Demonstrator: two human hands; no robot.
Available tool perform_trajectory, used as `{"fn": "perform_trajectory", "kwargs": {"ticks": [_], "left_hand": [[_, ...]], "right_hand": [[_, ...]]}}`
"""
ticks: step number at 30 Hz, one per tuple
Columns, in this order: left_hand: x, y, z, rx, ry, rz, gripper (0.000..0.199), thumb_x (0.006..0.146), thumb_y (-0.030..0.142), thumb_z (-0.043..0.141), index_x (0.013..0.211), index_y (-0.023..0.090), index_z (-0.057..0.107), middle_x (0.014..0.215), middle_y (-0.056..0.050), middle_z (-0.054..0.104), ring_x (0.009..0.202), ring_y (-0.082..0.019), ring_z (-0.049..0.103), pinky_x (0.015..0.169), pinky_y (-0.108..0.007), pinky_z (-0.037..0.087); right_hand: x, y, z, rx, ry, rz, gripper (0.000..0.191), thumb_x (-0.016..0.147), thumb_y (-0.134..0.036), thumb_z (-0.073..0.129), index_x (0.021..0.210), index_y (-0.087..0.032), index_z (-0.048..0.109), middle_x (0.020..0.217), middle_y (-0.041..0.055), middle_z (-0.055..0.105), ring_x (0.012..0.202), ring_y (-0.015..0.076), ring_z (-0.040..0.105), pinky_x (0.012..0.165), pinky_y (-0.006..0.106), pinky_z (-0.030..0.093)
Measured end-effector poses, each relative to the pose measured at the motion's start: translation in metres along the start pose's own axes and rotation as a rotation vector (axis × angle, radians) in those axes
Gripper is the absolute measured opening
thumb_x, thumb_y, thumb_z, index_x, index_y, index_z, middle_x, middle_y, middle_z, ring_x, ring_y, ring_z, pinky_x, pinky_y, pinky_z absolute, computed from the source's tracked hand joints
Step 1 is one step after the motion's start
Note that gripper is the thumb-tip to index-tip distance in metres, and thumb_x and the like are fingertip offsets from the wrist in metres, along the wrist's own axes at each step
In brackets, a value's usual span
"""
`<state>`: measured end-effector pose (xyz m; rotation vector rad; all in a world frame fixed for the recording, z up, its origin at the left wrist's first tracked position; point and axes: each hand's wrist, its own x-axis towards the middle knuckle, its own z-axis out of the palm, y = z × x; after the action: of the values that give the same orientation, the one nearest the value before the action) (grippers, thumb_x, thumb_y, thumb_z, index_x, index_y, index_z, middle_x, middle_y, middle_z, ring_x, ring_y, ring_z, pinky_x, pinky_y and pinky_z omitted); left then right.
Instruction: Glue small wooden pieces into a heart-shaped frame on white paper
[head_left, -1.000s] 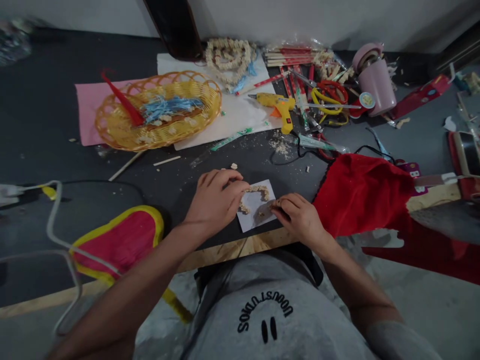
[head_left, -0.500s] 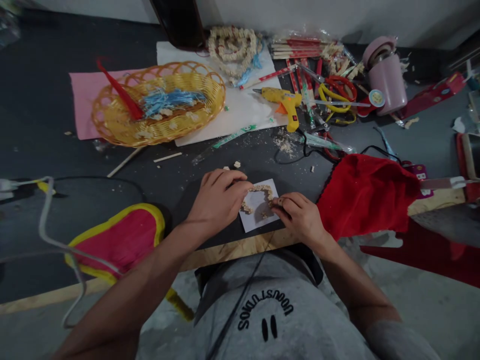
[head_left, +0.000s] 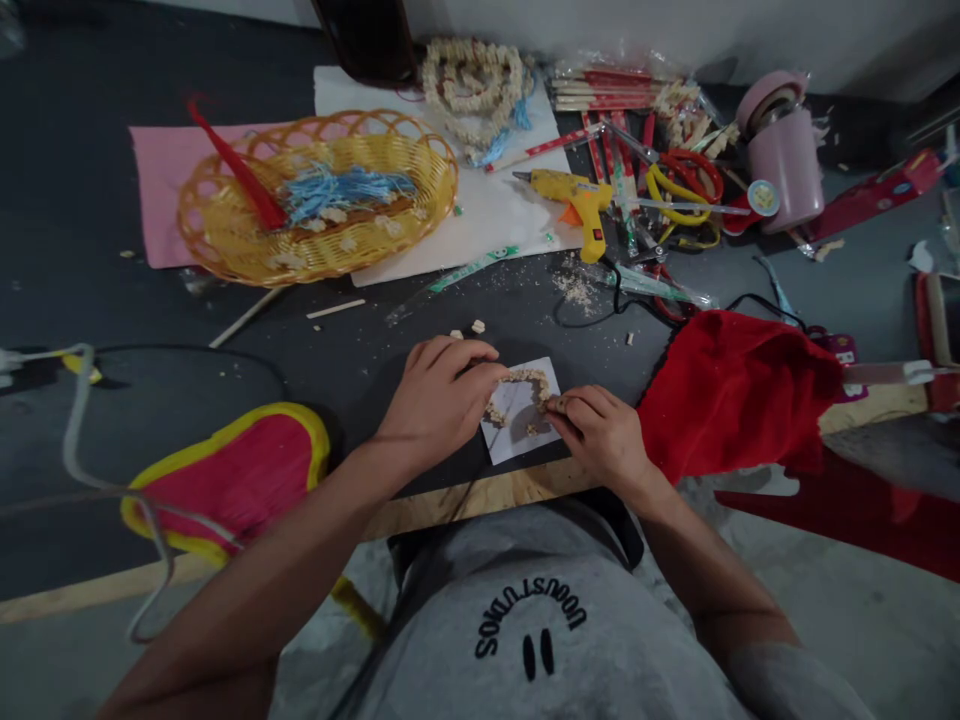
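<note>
A ring of small pale wooden pieces (head_left: 529, 377) lies over a white paper square (head_left: 510, 446) near the table's front edge. My left hand (head_left: 444, 398) is closed at the ring's left side, thumb and fingers pinching it. At the right side my right hand (head_left: 602, 428) pinches a small wooden piece (head_left: 556, 404) against the ring; its fingers partly hide it. One loose piece (head_left: 533, 429) sits on the paper inside the ring's lower part. Just beyond my left hand lies another pale bit (head_left: 478, 327).
A yellow wicker basket (head_left: 420, 225) with blue tassels stands at the back left. Behind my hands lie a yellow glue gun (head_left: 574, 200), scissors (head_left: 686, 185) and a pink flask (head_left: 786, 165). Red cloth (head_left: 739, 390) is at right, a pink-yellow heart-shaped piece (head_left: 247, 470) at left.
The view has shifted slightly. Both hands keep nearly the same place and grip at the ring.
</note>
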<state>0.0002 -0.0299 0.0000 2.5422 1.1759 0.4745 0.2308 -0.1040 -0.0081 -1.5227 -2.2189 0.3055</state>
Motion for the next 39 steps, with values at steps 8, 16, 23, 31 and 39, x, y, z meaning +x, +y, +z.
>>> {"fn": "perform_trajectory", "kwargs": {"ticks": [8, 16, 23, 31, 39], "left_hand": [[0.001, 0.001, -0.001, -0.046, -0.014, -0.040, 0.029, 0.095, 0.023, 0.044, 0.104, 0.026, 0.072, 0.111, -0.007, 0.069, 0.105, -0.027, 0.058, 0.088, -0.044, 0.045], [0.005, 0.008, -0.015, 0.027, -0.002, -0.060, 0.024, 0.096, 0.035, 0.051, 0.087, 0.026, 0.071, 0.101, -0.006, 0.070, 0.104, -0.027, 0.058, 0.089, -0.047, 0.046], [0.002, 0.003, -0.041, 0.169, 0.096, -0.206, 0.030, 0.097, 0.027, 0.047, 0.122, 0.027, 0.063, 0.111, -0.006, 0.066, 0.106, -0.029, 0.058, 0.091, -0.050, 0.044], [-0.008, 0.003, -0.031, 0.138, -0.002, -0.170, 0.037, 0.096, 0.032, 0.047, 0.130, 0.026, 0.059, 0.115, -0.008, 0.064, 0.106, -0.030, 0.057, 0.088, -0.046, 0.046], [-0.014, 0.007, -0.022, 0.111, -0.044, -0.089, 0.031, 0.095, 0.026, 0.050, 0.122, 0.023, 0.064, 0.118, -0.010, 0.065, 0.108, -0.029, 0.058, 0.085, -0.044, 0.045]], "right_hand": [[-0.001, 0.001, 0.001, 0.067, 0.001, 0.052, 0.017, 0.096, -0.029, 0.058, 0.085, -0.021, 0.069, 0.086, 0.0065, 0.071, 0.081, 0.0189, 0.066, 0.076, 0.034, 0.057], [-0.002, 0.002, -0.010, 0.129, 0.056, 0.066, 0.014, 0.096, -0.023, 0.056, 0.089, -0.021, 0.068, 0.087, 0.0072, 0.070, 0.085, 0.0194, 0.067, 0.078, 0.034, 0.059], [-0.004, 0.000, -0.004, 0.026, 0.002, 0.112, 0.015, 0.095, -0.028, 0.058, 0.086, -0.021, 0.066, 0.082, 0.0062, 0.069, 0.078, 0.0193, 0.066, 0.069, 0.031, 0.054], [-0.004, -0.004, 0.001, -0.060, 0.049, 0.081, 0.014, 0.094, -0.031, 0.062, 0.085, -0.021, 0.066, 0.079, 0.0035, 0.070, 0.075, 0.0174, 0.066, 0.065, 0.029, 0.049], [-0.003, -0.005, 0.003, -0.090, 0.062, 0.051, 0.015, 0.094, -0.029, 0.062, 0.083, -0.020, 0.067, 0.075, 0.0023, 0.069, 0.071, 0.0164, 0.064, 0.063, 0.030, 0.044]]}}
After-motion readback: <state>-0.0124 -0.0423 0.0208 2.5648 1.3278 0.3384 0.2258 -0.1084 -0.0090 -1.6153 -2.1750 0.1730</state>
